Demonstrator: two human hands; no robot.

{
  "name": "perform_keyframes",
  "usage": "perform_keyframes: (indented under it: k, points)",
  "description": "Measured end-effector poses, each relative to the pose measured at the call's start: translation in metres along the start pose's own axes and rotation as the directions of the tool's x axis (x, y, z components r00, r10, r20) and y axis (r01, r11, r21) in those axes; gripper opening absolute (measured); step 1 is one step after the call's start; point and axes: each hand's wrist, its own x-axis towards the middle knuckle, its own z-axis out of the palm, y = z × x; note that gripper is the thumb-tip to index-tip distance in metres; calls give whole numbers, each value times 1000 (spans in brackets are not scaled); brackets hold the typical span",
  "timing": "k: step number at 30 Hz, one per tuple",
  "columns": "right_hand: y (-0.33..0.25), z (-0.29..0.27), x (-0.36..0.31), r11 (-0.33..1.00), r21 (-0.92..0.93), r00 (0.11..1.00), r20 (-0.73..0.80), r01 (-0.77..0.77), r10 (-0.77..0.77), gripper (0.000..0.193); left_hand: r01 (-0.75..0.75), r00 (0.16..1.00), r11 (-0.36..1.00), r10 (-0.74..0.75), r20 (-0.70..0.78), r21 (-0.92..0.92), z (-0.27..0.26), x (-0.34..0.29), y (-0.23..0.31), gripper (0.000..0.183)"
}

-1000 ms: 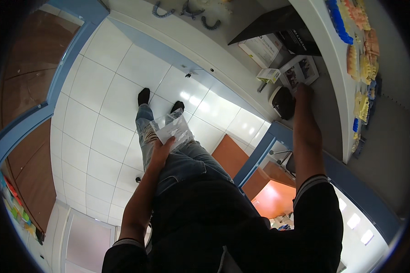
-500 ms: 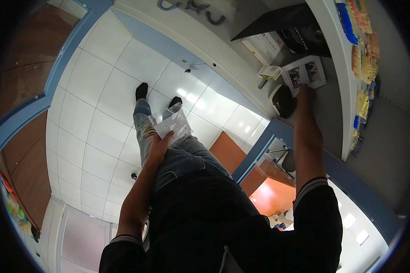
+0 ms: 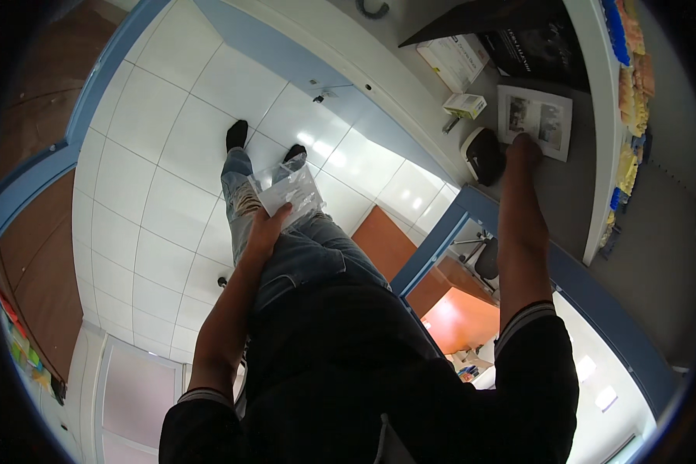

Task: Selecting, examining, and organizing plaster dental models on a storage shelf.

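My left hand (image 3: pixel 269 226) is closed on a clear plastic bag (image 3: pixel 305 182) with white paper-like material in it, held over my thighs. At the right, my right hand (image 3: pixel 524 153) reaches onto the grey shelf. It closes on the near edge of a white-bordered photo print (image 3: pixel 535 122) with two dark pictures; my fingertips are partly hidden by the hand itself. Just left of that hand sits a black zipped case (image 3: pixel 483 157) with a pale side. A small white and green box (image 3: pixel 465 105) lies beyond the case.
A white box (image 3: pixel 452 62) and a large black folder or bag (image 3: pixel 530 50) stand farther back on the grey shelf (image 3: pixel 558 201). Yellow, blue and pink dental models (image 3: pixel 632 93) line the white ledge at right. A blue door frame (image 3: pixel 433 255) is below the shelf.
The photo print has shifted to the right and turned slightly under my right hand, away from the black case. My left hand keeps its hold on the bag. The view has shifted a little.
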Motion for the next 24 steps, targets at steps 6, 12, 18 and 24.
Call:
perform_keyframes:
  k: [6,12,18,24]
  points:
    - [22,124,97,954,285,983,-125,-92,132,25,10,999,1000,-10,45,13,-1,-1,0,39]
    - [-28,106,94,983,176,977,-213,55,-17,29,-2,999,1000,3,-39,19,-6,-16,6,39]
    - [16,25,33,989,-145,999,-43,-17,11,38,-6,1000,1000,5,22,30,6,-5,7,39]
    - [14,19,36,999,-27,998,-57,-36,34,34,-13,1000,1000,13,27,15,7,-5,3,39]
